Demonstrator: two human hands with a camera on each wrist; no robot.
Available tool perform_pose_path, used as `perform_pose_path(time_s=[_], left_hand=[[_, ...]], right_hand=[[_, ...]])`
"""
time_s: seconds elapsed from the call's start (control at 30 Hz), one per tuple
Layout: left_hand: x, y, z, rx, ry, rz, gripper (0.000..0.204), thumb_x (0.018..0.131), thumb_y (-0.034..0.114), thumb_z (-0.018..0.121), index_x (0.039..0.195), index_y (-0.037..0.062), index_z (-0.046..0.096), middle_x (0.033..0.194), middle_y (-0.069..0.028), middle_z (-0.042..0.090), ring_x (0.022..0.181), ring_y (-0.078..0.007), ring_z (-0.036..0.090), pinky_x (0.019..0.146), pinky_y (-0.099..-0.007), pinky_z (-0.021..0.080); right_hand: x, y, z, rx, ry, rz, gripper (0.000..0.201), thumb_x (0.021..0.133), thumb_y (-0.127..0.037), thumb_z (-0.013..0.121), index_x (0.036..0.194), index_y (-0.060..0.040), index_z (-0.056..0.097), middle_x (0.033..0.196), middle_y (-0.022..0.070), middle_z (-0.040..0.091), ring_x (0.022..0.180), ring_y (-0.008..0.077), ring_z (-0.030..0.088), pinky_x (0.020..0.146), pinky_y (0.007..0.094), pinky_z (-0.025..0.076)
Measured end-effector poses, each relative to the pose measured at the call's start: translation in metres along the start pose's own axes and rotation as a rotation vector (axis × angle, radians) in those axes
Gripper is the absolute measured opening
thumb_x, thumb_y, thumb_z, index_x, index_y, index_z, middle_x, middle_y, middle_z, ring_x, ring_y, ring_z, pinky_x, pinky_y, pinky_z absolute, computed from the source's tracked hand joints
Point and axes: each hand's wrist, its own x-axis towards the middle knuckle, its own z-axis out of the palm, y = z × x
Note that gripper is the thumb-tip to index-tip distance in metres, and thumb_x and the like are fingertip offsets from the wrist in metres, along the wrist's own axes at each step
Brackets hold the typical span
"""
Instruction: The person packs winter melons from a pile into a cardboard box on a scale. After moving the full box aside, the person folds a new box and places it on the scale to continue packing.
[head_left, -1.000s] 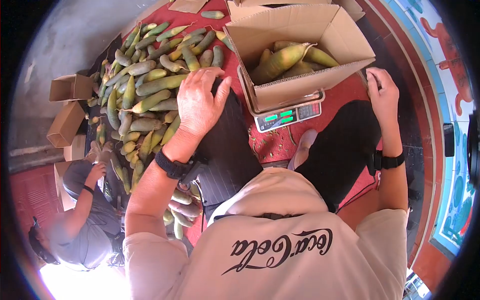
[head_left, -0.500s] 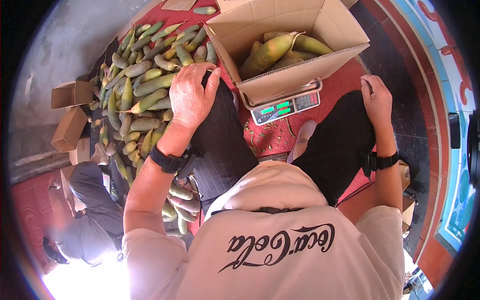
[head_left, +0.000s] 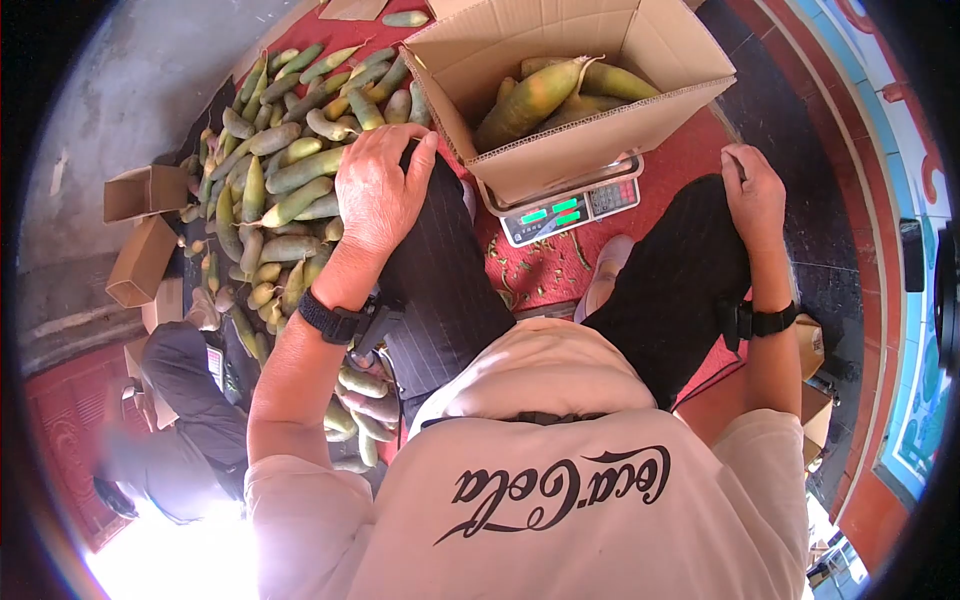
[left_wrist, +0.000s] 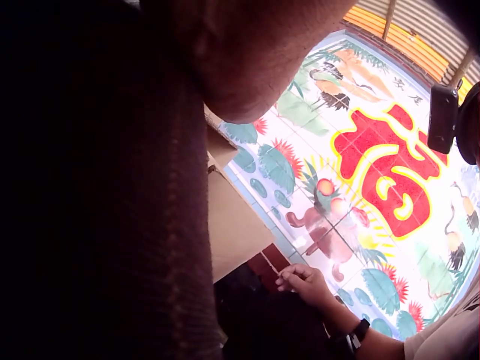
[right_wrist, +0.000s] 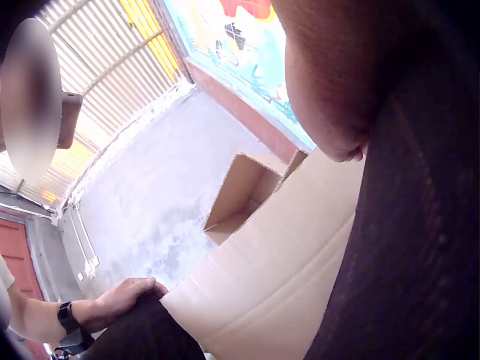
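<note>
My left hand (head_left: pixel 383 190) rests on my left knee, fingers draped over the front, beside a big heap of green radishes (head_left: pixel 290 205). On the other knee rests my right hand (head_left: pixel 755 195), its fingers loosely curled and holding nothing. The left wrist view catches this right hand (left_wrist: pixel 307 285) from across; the right wrist view catches the left hand (right_wrist: pixel 126 296) on dark trousers. Between and beyond my knees, an open cardboard box (head_left: pixel 600 140) with several green radishes (head_left: pixel 535 100) inside stands on a digital scale (head_left: pixel 570 212) with lit green displays.
Small open cardboard boxes (head_left: pixel 145 192) stand left of the heap. Another person (head_left: pixel 185 400) sits at the lower left. More radishes (head_left: pixel 365 400) lie beside my left leg. Green scraps (head_left: pixel 515 270) litter the red mat (head_left: pixel 545 275). A painted tile wall (head_left: pixel 925 350) runs along the right.
The head view has shifted slightly, so box and scale sit higher and further left. My right hand has settled back onto the knee. The other person's arm has drawn back from the radishes.
</note>
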Motion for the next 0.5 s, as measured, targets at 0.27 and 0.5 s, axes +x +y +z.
perform_pose_path(time_s=[0.27,0.5], left_hand=[[-0.0002,-0.0010,-0.0025,0.001,-0.040,-0.013,0.024,0.087,0.026,0.053,0.088,0.0033,0.062,0.085,-0.0131,0.062,0.084,-0.0314,0.058,0.078,-0.0375,0.044],[-0.0008,-0.0020,-0.0026,-0.007,-0.031,-0.019,0.024,0.087,0.026,0.053,0.087,0.0034,0.062,0.083,-0.0128,0.061,0.081,-0.0312,0.058,0.076,-0.0374,0.044]], right_hand=[[0.0025,-0.0030,0.0014,-0.013,-0.004,-0.001,0.009,0.080,-0.010,0.059,0.086,-0.0036,0.061,0.085,0.0135,0.062,0.077,0.0315,0.061,0.066,0.0363,0.048],[0.0042,-0.0055,0.0032,-0.034,-0.034,0.013,0.009,0.080,-0.010,0.059,0.086,-0.0037,0.061,0.086,0.0129,0.063,0.077,0.0310,0.061,0.067,0.0359,0.048]])
